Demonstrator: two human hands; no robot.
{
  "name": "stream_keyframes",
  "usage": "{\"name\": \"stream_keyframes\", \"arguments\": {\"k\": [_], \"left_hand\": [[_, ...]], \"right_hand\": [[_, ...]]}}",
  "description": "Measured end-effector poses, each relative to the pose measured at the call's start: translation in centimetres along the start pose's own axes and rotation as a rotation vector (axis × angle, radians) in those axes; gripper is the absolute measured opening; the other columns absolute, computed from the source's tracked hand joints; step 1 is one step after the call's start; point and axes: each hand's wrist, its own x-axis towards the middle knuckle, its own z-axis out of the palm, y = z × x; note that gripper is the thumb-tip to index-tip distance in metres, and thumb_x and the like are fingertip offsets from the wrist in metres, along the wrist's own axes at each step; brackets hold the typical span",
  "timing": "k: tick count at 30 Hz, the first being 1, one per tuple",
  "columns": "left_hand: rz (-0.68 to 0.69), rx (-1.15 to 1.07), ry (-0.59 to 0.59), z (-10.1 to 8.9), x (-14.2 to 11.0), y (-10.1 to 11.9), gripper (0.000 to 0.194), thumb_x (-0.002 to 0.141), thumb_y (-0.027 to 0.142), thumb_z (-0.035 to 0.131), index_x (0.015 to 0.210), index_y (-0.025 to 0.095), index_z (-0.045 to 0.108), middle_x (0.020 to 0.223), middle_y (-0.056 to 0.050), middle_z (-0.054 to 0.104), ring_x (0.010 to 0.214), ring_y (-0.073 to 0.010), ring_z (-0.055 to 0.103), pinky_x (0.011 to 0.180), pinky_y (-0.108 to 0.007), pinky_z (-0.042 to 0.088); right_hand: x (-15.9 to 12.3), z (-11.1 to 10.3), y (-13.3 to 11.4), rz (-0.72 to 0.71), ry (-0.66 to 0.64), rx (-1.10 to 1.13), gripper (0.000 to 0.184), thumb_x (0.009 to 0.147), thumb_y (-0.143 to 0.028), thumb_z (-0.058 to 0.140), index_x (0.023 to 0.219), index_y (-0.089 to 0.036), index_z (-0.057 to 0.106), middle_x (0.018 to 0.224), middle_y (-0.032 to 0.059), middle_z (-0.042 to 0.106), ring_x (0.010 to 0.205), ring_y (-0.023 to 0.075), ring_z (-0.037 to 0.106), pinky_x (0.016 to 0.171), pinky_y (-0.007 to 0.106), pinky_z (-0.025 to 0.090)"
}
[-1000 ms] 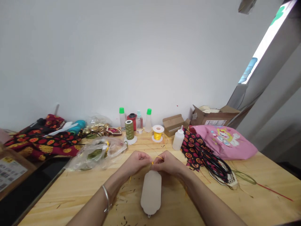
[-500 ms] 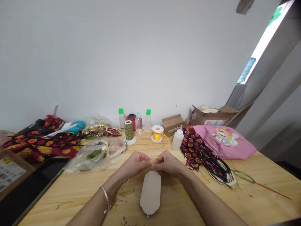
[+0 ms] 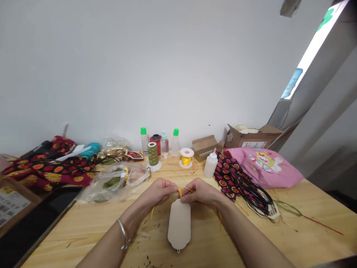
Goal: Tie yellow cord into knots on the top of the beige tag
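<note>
A pale, flat tag-shaped plaque with a small ring at its lower end hangs just below my fingers, over the wooden table. Yellow cord is looped and knotted at its top end. My left hand pinches the cord left of the knot, and one loose end dangles below the palm. My right hand is closed on the cord at the plaque's top edge, its thumb touching the plaque. Another cord end hangs under the right wrist. The fingertips partly hide the knot.
Behind my hands stand a spool of yellow cord, an olive thread spool and a white squeeze bottle. Plastic bags and patterned cloth lie left. Black cords and a pink bag lie right.
The plaque has risen slightly and shifted a little to the right with its top nearer my right thumb. The yellow knot shows more clearly between my fingers.
</note>
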Motion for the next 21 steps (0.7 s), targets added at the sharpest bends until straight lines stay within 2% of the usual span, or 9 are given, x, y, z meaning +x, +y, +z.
{"name": "stream_keyframes", "arguments": {"k": [3, 8, 12, 15, 21], "left_hand": [[0.004, 0.003, 0.012, 0.1, -0.1, 0.0, 0.030, 0.066, 0.041, 0.052, 0.056, 0.012, 0.052, 0.033, 0.012, 0.021, 0.032, -0.0029, 0.010, 0.034, -0.021, 0.003], [-0.005, 0.015, 0.061, 0.2, -0.1, 0.1, 0.029, 0.064, 0.040, 0.054, 0.055, 0.013, 0.053, 0.033, 0.011, 0.022, 0.032, -0.0027, 0.011, 0.034, -0.021, 0.003], [-0.031, 0.065, 0.125, 0.6, 0.0, 0.2, 0.027, 0.059, 0.038, 0.058, 0.060, 0.010, 0.058, 0.033, 0.010, 0.029, 0.031, -0.0024, 0.014, 0.034, -0.021, 0.005], [-0.024, 0.067, 0.102, 0.8, 0.0, 0.2, 0.028, 0.056, 0.038, 0.060, 0.058, 0.010, 0.059, 0.035, 0.009, 0.032, 0.032, -0.0024, 0.016, 0.035, -0.021, 0.006], [0.005, 0.081, 0.022, 0.6, -0.2, 0.0, 0.031, 0.060, 0.043, 0.056, 0.056, 0.011, 0.057, 0.037, 0.010, 0.024, 0.035, -0.0032, 0.012, 0.037, -0.022, 0.005]], "right_hand": [[-0.1, -0.1, 0.0, 0.004, -0.009, -0.008, 0.023, 0.047, -0.026, 0.069, 0.063, -0.011, 0.064, 0.056, -0.0028, 0.055, 0.052, 0.0072, 0.044, 0.052, 0.019, 0.032], [-0.4, 0.2, -0.6, 0.002, 0.001, 0.057, 0.014, 0.053, -0.025, 0.064, 0.056, -0.011, 0.062, 0.048, -0.0044, 0.051, 0.044, 0.0043, 0.038, 0.043, 0.017, 0.026], [-0.4, 0.2, -1.0, 0.076, 0.039, 0.064, 0.006, 0.052, -0.016, 0.062, 0.051, -0.011, 0.060, 0.041, -0.0051, 0.049, 0.039, 0.0037, 0.035, 0.040, 0.018, 0.023], [-0.4, 0.0, -0.9, 0.134, 0.015, 0.052, 0.003, 0.050, -0.013, 0.060, 0.049, -0.011, 0.059, 0.039, -0.0050, 0.048, 0.037, 0.0041, 0.036, 0.039, 0.018, 0.023], [-0.4, -0.4, -0.5, 0.129, -0.004, 0.046, 0.004, 0.052, -0.013, 0.059, 0.053, -0.010, 0.060, 0.041, -0.0045, 0.050, 0.038, 0.0041, 0.036, 0.040, 0.018, 0.024]]}}
